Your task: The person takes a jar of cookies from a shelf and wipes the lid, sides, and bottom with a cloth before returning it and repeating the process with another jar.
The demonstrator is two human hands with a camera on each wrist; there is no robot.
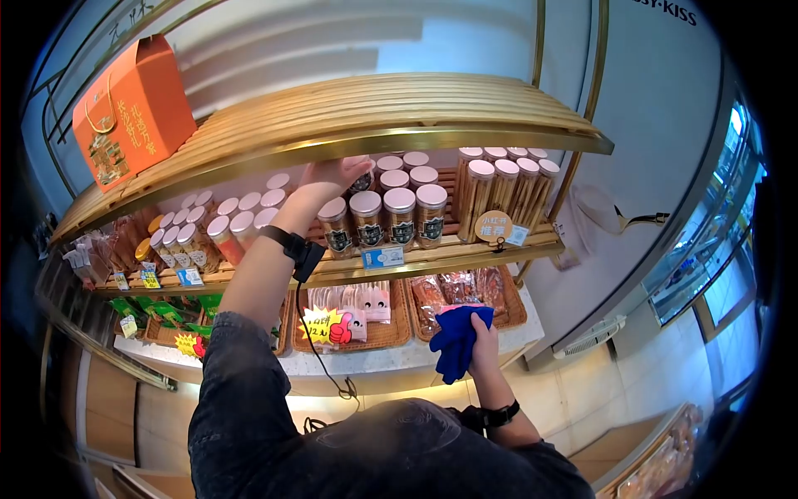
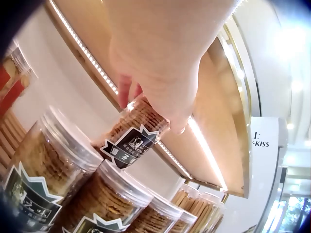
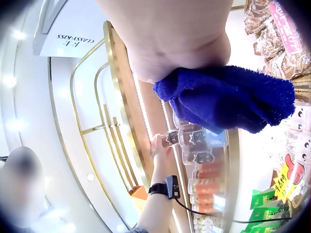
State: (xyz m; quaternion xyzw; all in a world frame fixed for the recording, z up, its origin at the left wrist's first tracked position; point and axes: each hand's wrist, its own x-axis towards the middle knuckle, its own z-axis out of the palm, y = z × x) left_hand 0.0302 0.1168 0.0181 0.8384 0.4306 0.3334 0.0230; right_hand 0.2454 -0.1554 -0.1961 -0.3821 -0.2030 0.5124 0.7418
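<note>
My left hand (image 1: pixel 337 173) reaches in under the upper shelf. It grips a clear jar of stacked thin brown biscuits (image 2: pixel 136 127) by one end, and the jar is tilted above the row of similar jars. A dark, jagged-edged label is on its side. Other biscuit jars (image 1: pixel 399 216) with pale lids stand on the shelf just below it. Lower and to the right, my right hand (image 1: pixel 485 349) holds a bunched blue cloth (image 3: pixel 223 97) in front of the baskets. The cloth hangs loosely, and in the right wrist view it hides most of the fingers.
The slatted upper shelf (image 1: pixel 391 104) with a brass edge lies over the jars. An orange gift box (image 1: pixel 137 112) stands on it at left. Tall stick-filled jars (image 1: pixel 503 191) are at right. A basket of packets (image 1: pixel 391 335) sits below. A black cable (image 1: pixel 312 341) hangs from my left wrist.
</note>
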